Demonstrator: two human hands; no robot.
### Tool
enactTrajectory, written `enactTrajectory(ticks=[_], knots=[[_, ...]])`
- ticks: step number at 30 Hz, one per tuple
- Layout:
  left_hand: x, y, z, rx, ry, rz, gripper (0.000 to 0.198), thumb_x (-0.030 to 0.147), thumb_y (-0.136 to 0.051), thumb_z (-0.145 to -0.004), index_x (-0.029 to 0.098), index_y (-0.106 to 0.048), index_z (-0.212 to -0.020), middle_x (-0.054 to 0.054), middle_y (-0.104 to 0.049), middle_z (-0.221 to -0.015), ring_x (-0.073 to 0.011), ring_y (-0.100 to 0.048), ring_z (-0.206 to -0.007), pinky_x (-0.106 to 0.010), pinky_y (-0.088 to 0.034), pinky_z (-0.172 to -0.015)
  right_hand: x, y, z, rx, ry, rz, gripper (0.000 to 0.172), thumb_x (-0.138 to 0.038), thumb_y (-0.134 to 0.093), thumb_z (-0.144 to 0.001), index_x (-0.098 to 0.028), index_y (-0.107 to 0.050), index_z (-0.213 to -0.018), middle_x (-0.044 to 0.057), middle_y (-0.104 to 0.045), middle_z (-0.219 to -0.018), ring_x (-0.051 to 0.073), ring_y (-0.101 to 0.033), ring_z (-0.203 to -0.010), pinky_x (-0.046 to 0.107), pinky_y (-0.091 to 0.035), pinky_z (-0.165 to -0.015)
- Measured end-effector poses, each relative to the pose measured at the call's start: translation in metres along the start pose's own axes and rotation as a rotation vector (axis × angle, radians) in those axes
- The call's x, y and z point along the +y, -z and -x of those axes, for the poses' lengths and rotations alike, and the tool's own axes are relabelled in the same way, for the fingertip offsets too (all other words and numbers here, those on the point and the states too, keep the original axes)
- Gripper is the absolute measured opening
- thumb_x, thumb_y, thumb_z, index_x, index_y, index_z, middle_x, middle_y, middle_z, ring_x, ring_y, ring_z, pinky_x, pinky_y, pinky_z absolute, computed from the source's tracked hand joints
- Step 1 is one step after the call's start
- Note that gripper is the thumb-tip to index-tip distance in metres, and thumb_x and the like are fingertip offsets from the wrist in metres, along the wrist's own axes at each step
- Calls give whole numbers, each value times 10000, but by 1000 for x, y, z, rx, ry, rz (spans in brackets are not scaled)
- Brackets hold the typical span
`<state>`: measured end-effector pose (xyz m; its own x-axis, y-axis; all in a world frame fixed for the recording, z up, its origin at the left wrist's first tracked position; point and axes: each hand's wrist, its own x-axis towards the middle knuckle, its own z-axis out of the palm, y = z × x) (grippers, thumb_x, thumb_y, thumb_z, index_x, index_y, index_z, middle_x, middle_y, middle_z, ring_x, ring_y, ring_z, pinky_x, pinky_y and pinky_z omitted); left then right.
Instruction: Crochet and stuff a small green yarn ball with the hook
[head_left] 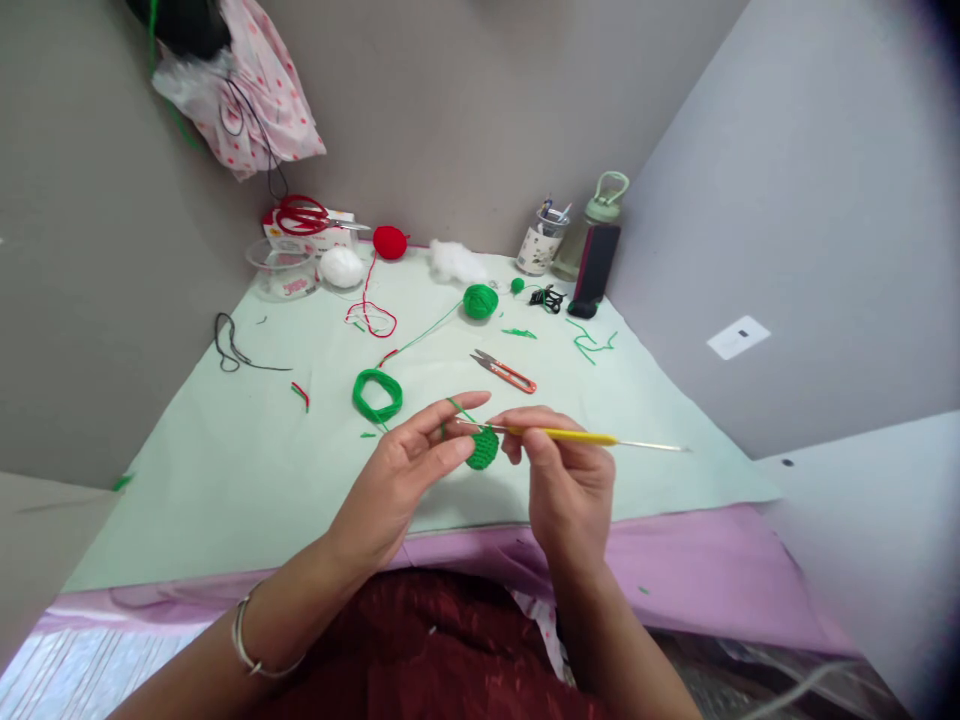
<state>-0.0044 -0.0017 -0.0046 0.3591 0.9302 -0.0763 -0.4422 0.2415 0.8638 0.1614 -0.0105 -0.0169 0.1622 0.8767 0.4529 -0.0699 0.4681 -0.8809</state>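
Left hand (409, 470): thumb and fingers pinching the green crochet piece (482, 449), yarn over the raised forefinger.
Right hand (566, 480): closed on the yellow crochet hook (570, 436).
Piece: small, round, ribbed; between both hands, above the pale cloth (225, 450).
Beyond: green coil (377, 394), green ball (480, 301).
Cup (538, 245): pens upright.
Clear bowl (283, 268): seemingly empty, hard to tell.

Orange snips (504, 371) lie on the mat (225, 450); red scissors (301, 215) and bottle (592, 225) sit behind.

Bare counter (225, 480) at both sides, clutter at the back
Yarn coil (377, 394) and snips (504, 371) block the middle; walls (465, 130) close in behind
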Motion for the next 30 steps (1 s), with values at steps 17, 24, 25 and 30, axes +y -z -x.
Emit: enactTrajectory(ticks=[17,24,25,30], knots=[[3,-3,0,147,-164,-267,374,201,-825,-872,295,-811,-1234,11,-648,-927,-153,-597,-954,-310,-453,-1005,-10,8,7,-171,332,397,275,-139,-569,-1054,-287,-751,-1198,42,-806,-1037,188,-761,-899,342,-618,-776],[-1,-1,-4,27,138,170,507,324,-893,-830,231,-780,-1316,-11,-697,-910,-153,-617,-913,-312,-476,-943,5,6,12,-86,564,580,356,-105,-638,-1007,-317,-763,-1264,63,-793,-1091,206,-746,-950,346,-623,-768],[-1,0,-5,22,151,193,484,319,-892,-828,215,-794,-1291,-18,-700,-905,-153,-612,-901,-321,-474,-952,4,5,10,-53,475,467,315,-128,-609,-1030,-309,-771,-1231,56,-793,-1046,197,-734,-893,347,-615,-740],[1,0,-3,22,32,73,414,261,-886,-828,279,-826,-1238,-5,-706,-923,-160,-599,-919,-310,-459,-936,-5,0,0,-35,183,118,199,-266,-611,-1062,-277,-805,-1023,40,-783,-915,175,-691,-737,340,-575,-650]])
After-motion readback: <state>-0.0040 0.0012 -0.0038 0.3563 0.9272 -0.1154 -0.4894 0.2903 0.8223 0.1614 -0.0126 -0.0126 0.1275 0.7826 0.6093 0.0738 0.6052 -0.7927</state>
